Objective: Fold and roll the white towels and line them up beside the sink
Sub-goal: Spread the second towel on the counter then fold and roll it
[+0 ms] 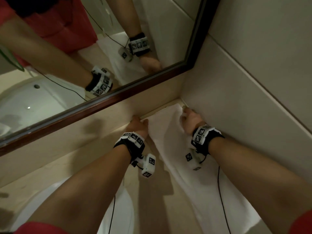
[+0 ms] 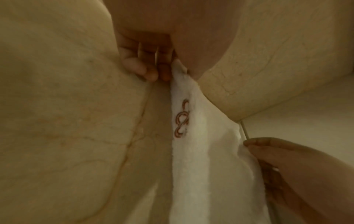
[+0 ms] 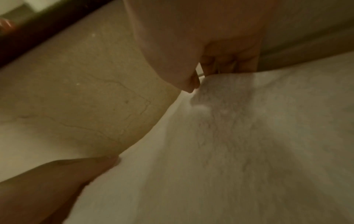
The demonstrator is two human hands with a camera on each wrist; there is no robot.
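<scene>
Towel (image 1: 170,132) is spread flat on the beige marble counter (image 1: 94,156), running from the back corner toward me, far edge pretty much touching the back ledge under the mirror (image 1: 118,92) and its right side snug along the tiled wall (image 1: 253,92). My left hand (image 1: 137,124) pinches the far left corner between thumb and curled fingers, and my right hand (image 1: 190,120) pinches the far right corner the same way. Left of the towel there's a strip of bare counter, then the white sink (image 1: 121,208). A small reddish embroidered logo (image 2: 182,118) sits near the left corner.
</scene>
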